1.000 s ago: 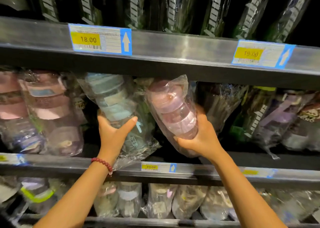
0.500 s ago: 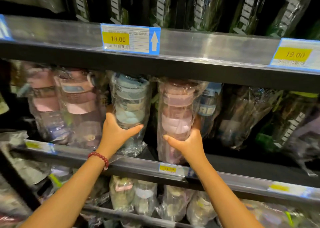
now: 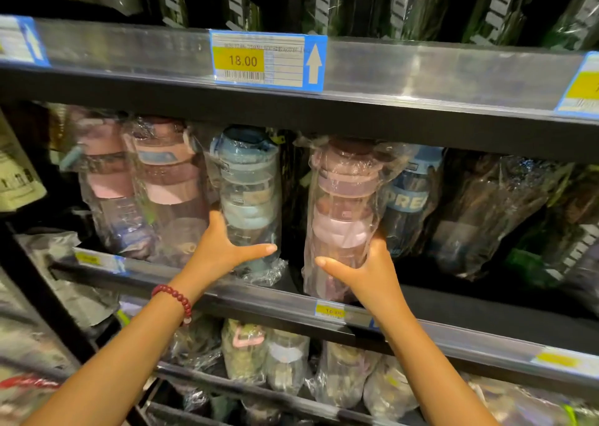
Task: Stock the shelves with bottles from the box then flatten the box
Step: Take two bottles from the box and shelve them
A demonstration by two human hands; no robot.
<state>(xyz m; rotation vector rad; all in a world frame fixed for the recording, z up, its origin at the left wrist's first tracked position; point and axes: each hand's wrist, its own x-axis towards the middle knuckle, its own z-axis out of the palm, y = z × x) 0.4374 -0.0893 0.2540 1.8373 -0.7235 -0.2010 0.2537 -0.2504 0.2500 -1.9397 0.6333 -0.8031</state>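
— Right, nearest first: what are the hands doing?

— The left hand (image 3: 223, 250), a red bead bracelet (image 3: 176, 297) at its wrist, is wrapped round the lower body of the blue-lidded bottle (image 3: 249, 198), thumb stretched across the front and fingers out of sight behind. The right hand (image 3: 363, 270) clamps the pink-lidded bottle (image 3: 343, 211) the same way.

— And where do the bottles stand?

— Both upright on the middle shelf (image 3: 269, 305), near its front lip, each in a loose clear bag. The pink one's base seems to sit right at the edge.

— So what could go wrong?

— The wrapping is slick, so a grip could slide rather than steer. Let go too soon and the pink bottle, I'd judge, might tip forward off the lip. Push too hard and it could knock the blue bottle (image 3: 411, 198) just behind it, or the pink bottles (image 3: 155, 186) at the left.

— Further back?

— The upper shelf rail carries the 18.00 price tag (image 3: 267, 59); the bottle tops stand close beneath it and could catch. No box is in view.
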